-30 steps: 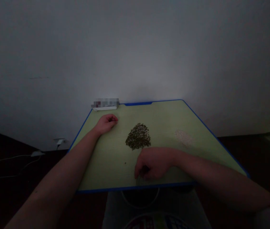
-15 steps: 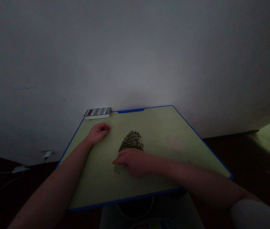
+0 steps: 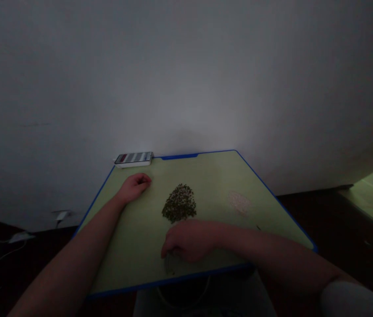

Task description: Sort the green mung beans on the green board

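Note:
A pile of small dark green and pale grains [image 3: 180,203] lies in the middle of the pale green table [image 3: 133,255]. My right hand [image 3: 188,240] is in front of the pile, close to the table's front edge. Its fingers are pinched together, pointing down at the surface. A faint greyish, see-through shape shows under the fingertips with a few dark specks beside it; what it is I cannot make out. My left hand [image 3: 135,187] rests on the table left of the pile, fingers curled in, with nothing visible in them.
A thin spread of pale grains [image 3: 239,202] lies on the right. A phone [image 3: 133,157] rests on a white box at the back left corner. A round-rimmed container [image 3: 184,304] is below the front edge. A wall stands behind; cables [image 3: 5,242] run at left.
My right hand has moved from the pile's near side toward the front edge, uncovering the pile's lower part. The greyish shape and specks have moved with it. My left hand stays put.

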`<state>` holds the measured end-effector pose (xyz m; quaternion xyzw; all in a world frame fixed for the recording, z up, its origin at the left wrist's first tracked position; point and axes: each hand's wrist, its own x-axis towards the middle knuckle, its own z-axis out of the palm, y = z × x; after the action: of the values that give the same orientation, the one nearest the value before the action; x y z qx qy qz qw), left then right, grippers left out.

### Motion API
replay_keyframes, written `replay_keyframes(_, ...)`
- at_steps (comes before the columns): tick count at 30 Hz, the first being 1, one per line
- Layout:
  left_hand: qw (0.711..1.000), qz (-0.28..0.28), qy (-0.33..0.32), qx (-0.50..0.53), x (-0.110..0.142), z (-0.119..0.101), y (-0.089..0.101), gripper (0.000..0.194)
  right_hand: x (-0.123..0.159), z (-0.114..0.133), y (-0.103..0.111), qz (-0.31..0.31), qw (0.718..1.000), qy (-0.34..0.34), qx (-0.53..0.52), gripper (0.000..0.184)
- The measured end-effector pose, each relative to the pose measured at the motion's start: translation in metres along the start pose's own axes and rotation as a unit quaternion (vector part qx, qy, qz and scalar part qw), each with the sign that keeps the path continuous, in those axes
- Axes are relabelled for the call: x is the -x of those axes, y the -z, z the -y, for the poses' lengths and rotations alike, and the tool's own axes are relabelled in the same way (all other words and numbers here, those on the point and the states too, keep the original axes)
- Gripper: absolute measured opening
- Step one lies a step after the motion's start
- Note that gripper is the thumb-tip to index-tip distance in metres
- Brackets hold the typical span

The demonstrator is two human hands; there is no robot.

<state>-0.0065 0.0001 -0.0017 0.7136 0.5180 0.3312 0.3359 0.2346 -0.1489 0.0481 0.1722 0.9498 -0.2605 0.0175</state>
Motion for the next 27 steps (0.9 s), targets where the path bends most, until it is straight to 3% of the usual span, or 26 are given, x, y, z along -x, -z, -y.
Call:
replay_keyframes(6,1.000,0.005,-0.006,-0.012,-0.001,0.002,0.000,0.019,0.021,0.011,-0.002,-0.007,0.998,-0.059,-0.011,0.037)
replay_keyframes(11,1.000,0.009,-0.004,-0.006,-0.002,0.005,-0.001,0.020,0.032,0.017,-0.010,-0.051,0.994,-0.081,-0.044,0.036)
replay_keyframes(20,1.000,0.001,0.004,-0.005,-0.001,0.001,-0.001,0.023,0.046,0.017,-0.021,-0.114,0.983,-0.078,-0.117,0.033)
replay_keyframes(27,1.000,-0.001,0.004,-0.007,-0.002,0.003,-0.001,0.022,0.056,0.021,-0.020,-0.106,0.981,-0.080,-0.139,0.035)
